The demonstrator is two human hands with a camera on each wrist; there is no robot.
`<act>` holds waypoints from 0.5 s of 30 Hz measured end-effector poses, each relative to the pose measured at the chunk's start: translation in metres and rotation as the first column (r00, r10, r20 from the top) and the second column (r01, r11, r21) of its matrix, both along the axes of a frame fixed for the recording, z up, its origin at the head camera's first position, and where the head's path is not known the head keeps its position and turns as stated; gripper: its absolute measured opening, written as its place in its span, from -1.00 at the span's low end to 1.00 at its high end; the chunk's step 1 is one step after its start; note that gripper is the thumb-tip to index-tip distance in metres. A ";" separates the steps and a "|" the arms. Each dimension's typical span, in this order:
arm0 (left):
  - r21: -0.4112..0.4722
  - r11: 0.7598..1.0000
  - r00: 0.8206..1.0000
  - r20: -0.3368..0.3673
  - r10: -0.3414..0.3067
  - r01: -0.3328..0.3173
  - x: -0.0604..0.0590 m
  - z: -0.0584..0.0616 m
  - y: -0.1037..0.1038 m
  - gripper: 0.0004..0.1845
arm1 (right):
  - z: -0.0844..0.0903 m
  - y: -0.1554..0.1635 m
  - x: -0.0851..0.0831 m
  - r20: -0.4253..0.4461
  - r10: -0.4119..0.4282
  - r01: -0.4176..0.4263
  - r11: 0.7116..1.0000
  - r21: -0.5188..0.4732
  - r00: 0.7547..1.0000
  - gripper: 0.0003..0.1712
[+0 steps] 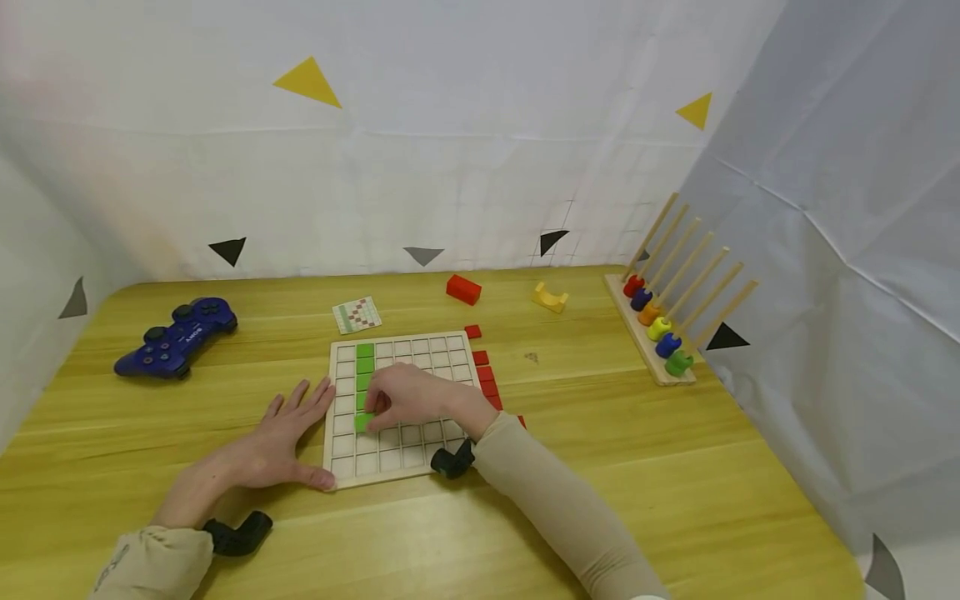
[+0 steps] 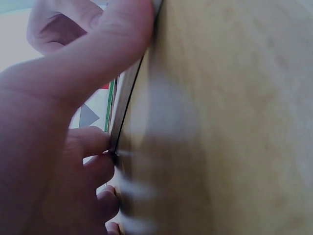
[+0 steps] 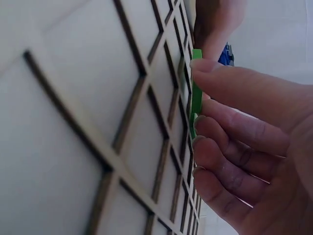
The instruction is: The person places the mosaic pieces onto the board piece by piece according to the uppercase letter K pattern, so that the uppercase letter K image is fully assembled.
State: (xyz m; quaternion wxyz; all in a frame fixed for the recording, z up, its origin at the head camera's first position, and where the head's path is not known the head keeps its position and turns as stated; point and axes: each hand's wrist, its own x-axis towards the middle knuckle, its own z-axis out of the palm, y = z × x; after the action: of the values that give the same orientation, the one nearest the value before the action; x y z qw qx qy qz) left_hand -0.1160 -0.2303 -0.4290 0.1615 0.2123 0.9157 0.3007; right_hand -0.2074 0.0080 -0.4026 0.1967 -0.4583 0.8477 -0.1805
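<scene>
the right hand (image 1: 411, 395) pinches a green tile (image 3: 196, 95) at the board (image 1: 367, 464), beside other green tiles (image 1: 364, 365); the left hand (image 1: 279, 443), fingers spread, touches the board's left edge.

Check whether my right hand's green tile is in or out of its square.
Not fully in: the green tile sits raised above the board, pinched by your right hand.

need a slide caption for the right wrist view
The right hand pinches a thin green tile at a pale, gridded wooden board.
</scene>
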 end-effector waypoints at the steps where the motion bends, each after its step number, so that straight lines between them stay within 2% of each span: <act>1: -0.002 1.000 1.000 0.000 0.000 0.000 0.000 0.000 0.000 0.38 | 0.000 0.000 0.000 -0.001 -0.002 0.002 1.000 0.007 1.000 -0.75; 15: -0.001 1.000 1.000 -0.005 0.000 0.000 0.001 0.001 0.001 0.38 | -0.005 -0.001 0.002 -0.030 -0.034 0.034 0.999 0.000 0.999 -0.77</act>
State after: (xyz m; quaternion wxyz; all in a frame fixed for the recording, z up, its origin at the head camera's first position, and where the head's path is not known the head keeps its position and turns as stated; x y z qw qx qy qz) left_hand -0.1148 -0.2294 -0.4280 0.1595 0.2129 0.9161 0.3000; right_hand -0.2055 0.0074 -0.4074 0.1809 -0.4466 0.8582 -0.1766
